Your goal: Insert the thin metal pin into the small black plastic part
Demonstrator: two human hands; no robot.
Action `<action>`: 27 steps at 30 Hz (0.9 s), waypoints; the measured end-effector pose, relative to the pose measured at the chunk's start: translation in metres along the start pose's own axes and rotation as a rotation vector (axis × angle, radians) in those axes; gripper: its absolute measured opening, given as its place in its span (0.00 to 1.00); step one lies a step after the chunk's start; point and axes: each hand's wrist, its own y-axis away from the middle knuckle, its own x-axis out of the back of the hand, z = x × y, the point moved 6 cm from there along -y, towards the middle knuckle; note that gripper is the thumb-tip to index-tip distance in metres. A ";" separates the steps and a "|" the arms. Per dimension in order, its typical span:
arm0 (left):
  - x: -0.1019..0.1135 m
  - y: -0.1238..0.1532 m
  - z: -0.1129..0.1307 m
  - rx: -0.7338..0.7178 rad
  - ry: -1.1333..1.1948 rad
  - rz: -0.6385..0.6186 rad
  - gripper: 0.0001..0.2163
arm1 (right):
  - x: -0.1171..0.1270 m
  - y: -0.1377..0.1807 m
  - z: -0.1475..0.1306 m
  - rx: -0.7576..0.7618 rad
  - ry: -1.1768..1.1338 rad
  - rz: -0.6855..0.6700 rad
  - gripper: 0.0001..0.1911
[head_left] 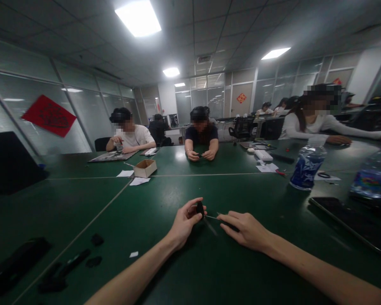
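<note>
Pinched between the thumb and fingers of my left hand [186, 220] is a small black plastic part [200, 209], held upright just above the green table. A thin metal shaft, seemingly of a slim screwdriver [211, 217], runs from the lower edge of that part toward my right hand [246, 228]. My right fingers are closed around the tool's other end, and its dark handle is mostly hidden under them. On the table at lower left lie several loose black pieces [74, 260], apart from both hands.
A water bottle [307, 165], a second bottle [373, 173] and a phone [352, 222] stand or lie at right. A small open box [145, 168] sits past the table seam. A white scrap [133, 254] lies near my left forearm. Co-workers sit opposite and at right.
</note>
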 end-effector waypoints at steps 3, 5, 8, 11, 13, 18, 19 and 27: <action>0.000 0.000 -0.001 0.006 0.002 -0.003 0.23 | 0.000 0.000 0.000 0.004 0.004 0.006 0.16; 0.000 0.000 -0.001 0.013 0.005 -0.001 0.23 | 0.000 0.000 0.000 0.003 0.009 0.009 0.16; 0.000 0.000 0.000 0.007 0.000 0.006 0.23 | -0.001 0.000 -0.001 0.004 0.024 0.003 0.16; -0.001 0.001 0.001 0.003 -0.028 -0.002 0.22 | -0.001 0.000 -0.002 0.005 0.039 -0.004 0.16; -0.002 0.001 0.002 0.006 -0.047 -0.022 0.21 | 0.000 0.000 -0.002 0.006 0.045 -0.011 0.16; -0.004 0.002 0.004 0.023 -0.074 -0.079 0.22 | 0.001 0.001 -0.004 0.018 0.039 -0.028 0.17; -0.004 0.003 0.004 0.036 -0.066 -0.080 0.22 | 0.001 0.002 -0.003 0.023 0.027 -0.021 0.17; -0.003 0.005 0.001 0.110 0.045 -0.001 0.27 | -0.007 0.009 0.010 0.061 -0.043 0.081 0.20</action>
